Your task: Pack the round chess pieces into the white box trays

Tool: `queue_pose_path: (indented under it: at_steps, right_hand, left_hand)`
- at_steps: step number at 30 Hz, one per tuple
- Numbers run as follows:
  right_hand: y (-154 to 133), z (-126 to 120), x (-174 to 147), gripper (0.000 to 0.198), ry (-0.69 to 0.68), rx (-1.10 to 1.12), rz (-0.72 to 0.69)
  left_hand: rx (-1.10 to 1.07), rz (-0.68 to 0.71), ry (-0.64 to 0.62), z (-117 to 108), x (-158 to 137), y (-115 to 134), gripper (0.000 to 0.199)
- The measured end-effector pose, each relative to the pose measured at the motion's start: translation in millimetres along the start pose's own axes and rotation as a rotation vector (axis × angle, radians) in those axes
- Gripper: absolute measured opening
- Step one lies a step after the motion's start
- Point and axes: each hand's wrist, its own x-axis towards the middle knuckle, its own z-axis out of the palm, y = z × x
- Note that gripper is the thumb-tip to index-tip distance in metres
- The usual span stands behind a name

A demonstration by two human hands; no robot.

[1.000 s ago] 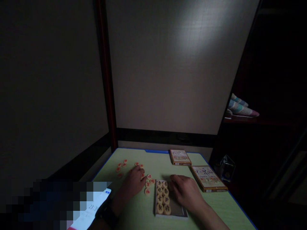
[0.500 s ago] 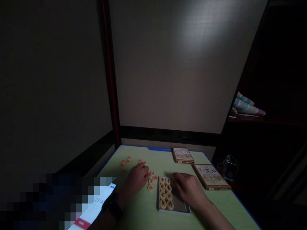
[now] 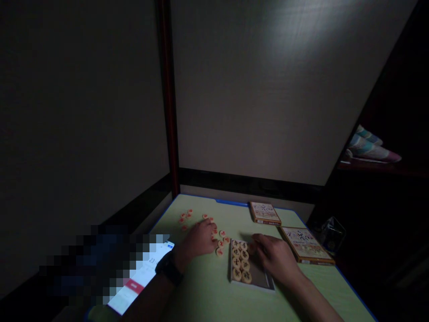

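My left hand [image 3: 200, 240] rests on the table among loose Chinese chess pieces with red characters, its fingers curved and its thumb apart from them. Several red pieces lie by its fingertips, one of them a red piece [image 3: 219, 252] just below the thumb. A shallow box [image 3: 259, 271] holds two columns of black-character pieces [image 3: 236, 262] along its left side; its right side is a bare brown base. Over that bare part, my right hand [image 3: 273, 257] pinches a Chinese chess piece [image 3: 251, 249], mostly hidden by the fingers, beside the upper black pieces.
Two flat printed boxes lie at the back right, a smaller box [image 3: 264, 213] and a larger box [image 3: 305, 243]. A lit phone [image 3: 134, 281] is at the left near my wristwatch [image 3: 169, 268]. The green table [image 3: 201, 293] has a blue edge, with a wall behind.
The view has turned slightly left, so everything sits farther right. My right-hand fingers remain at the box's upper part, and the left hand stays over the red pieces.
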Motion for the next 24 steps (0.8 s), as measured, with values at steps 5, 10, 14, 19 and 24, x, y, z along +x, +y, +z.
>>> queue_pose_path:
  at_steps: [5, 10, 14, 19, 24]
  right_hand:
    - [2, 1, 0, 0.031, 0.008, 0.015, -0.017]
    - [3, -3, 1, 0.029, 0.04, 0.023, 0.023]
    - [2, -5, 1, 0.029, 0.032, 0.005, 0.085]
    - [-3, -5, 2, 0.03, -0.034, -0.01, 0.115]
    - [-2, -5, 2, 0.03, -0.043, 0.057, 0.126]
  left_hand:
    - [0.041, 0.027, 0.001, 1, 1, 3, 0.018]
    - [0.093, 0.007, -0.021, 3, 2, 5, 0.016]
    - [0.15, 0.025, 0.014, 5, 3, 1, 0.018]
    - [0.138, -0.024, 0.106, 5, 7, 0, 0.015]
    - [-0.083, 0.09, 0.213, 11, 8, 8, 0.018]
